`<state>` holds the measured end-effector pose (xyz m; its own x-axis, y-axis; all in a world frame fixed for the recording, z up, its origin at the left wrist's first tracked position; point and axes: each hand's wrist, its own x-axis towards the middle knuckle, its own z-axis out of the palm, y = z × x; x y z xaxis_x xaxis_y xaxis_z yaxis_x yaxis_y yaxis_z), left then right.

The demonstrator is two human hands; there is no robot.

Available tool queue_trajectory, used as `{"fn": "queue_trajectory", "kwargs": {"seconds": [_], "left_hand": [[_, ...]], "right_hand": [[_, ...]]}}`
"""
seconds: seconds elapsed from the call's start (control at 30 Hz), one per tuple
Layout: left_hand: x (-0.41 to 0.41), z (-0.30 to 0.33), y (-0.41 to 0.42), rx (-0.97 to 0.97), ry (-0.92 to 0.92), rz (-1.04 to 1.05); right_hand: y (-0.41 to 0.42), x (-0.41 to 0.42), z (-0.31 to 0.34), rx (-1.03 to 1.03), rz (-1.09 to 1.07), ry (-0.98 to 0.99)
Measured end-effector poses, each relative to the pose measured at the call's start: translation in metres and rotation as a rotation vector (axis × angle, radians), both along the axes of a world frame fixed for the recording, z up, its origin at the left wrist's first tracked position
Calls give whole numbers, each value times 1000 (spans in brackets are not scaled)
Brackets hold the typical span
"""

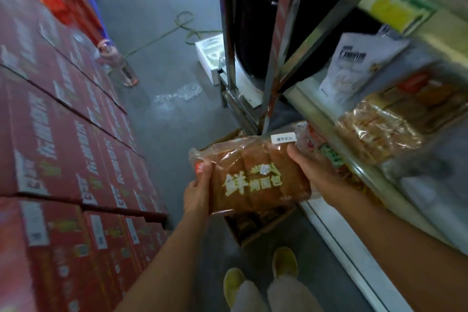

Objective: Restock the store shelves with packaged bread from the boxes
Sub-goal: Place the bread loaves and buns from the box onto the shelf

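A packaged loaf of bread (250,175) is held in the air above an open cardboard box (255,225) on the floor. The left hand (198,191) grips its left end, the right hand (312,167) its right end. Just right, a shelf (326,129) carries more bagged bread (379,132). Red cartons (63,134) are stacked on the left.

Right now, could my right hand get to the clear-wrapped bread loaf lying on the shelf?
Probably yes, once freed. The right hand grips the brown packaged loaf with yellow lettering together with the left hand. The clear-wrapped shelf loaf lies just beyond it, nothing between.
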<state>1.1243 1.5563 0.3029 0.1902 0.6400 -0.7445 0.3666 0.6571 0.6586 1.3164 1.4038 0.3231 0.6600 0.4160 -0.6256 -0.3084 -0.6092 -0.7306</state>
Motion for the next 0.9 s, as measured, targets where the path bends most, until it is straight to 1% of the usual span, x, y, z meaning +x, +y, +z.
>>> {"fn": "queue_trajectory", "kwargs": {"seconds": [0.07,0.17,0.23,0.37,0.47,0.57,0.63,0.77,0.9], "left_hand": [[2,32,8,29,-31,-25],[2,81,15,128,-106,-39],[3,110,17,143,-128,-50],[5,167,19,255,-200,-98],[5,202,18,346,-219,-154],[7,239,6,397,-267,-197],[9,263,-7,412,-281,-238],[14,301,-25,419,-345,-325],[17,336,-51,428,-402,-388]], "right_hand": [[3,0,36,96,-20,6],[5,-6,88,193,-28,-81],[1,-10,118,221,-54,-126],[-13,-26,169,318,-76,-147],[-29,-38,200,316,-130,-220],[-52,-47,230,324,-166,-336],[-66,-53,250,341,-192,-350],[-93,-53,278,289,-268,-365],[-123,-64,319,341,-325,-412]]}}
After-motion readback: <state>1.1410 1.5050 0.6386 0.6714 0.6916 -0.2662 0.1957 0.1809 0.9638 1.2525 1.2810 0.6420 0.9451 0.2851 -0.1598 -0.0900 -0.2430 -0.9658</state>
